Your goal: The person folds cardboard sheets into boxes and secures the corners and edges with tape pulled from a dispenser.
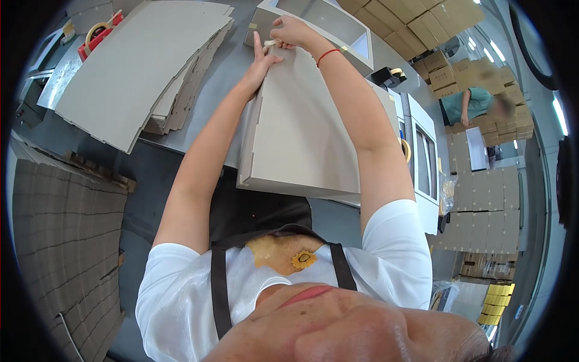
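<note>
A large grey cardboard box (307, 120) lies on the table in front of my body, smooth face up. My left hand (259, 67) rests against its far left corner, index finger stretched out and thumb spread over the top edge. Just to the right, my right hand (293, 31) is closed, with fingertips pinched on a short pale strip of tape (271, 43) at the same corner. The lower fingers of my left hand are hidden along the box's side.
An open-topped grey box (319, 24) stands right behind. Stacked flat cardboard sheets (145, 54) lie at left, near a red tape dispenser (99, 35). A black tape dispenser (389, 76) and white framed boxes (422, 151) are at right. A co-worker (473, 105) stands farther off by cartons.
</note>
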Available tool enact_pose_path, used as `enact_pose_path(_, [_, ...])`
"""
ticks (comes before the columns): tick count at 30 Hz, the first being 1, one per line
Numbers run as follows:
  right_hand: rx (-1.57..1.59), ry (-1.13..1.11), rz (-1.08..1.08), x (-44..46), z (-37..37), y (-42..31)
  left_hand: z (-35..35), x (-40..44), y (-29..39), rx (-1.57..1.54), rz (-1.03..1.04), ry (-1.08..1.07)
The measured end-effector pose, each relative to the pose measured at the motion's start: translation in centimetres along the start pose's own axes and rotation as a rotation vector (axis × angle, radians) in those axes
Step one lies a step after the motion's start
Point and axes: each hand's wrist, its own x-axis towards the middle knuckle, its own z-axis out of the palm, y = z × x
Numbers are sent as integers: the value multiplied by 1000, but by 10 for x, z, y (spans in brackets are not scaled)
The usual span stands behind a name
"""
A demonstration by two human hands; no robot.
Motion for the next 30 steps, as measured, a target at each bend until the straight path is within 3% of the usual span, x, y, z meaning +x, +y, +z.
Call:
enact_pose_path(5, [-39,23,35,6,1,0,-11,14,-15,86,99,-97])
enact_pose_path(7, [-17,-18,79,6,-1,-2,-13,16,-17,115,9,-76])
enact_pose_path(14, [-4,-56,35,-5,-7,4,-12,14,-14,71,-18,-96])
enact_pose_path(20, [-306,-38,-1,-14,-7,-7,-7,5,-4,60,-42,-102])
enact_pose_path(22, [-478,-14,108,-18,-11,-10,-11,11,-12,40,-32,-112])
enact_pose_path(25, [-263,-97,211,-28,-21,5,-13,21,-22,139,24,-38])
enact_pose_path(30, [-74,-50,159,-36,-30,47,-15,20,-23,52,-7,-100])
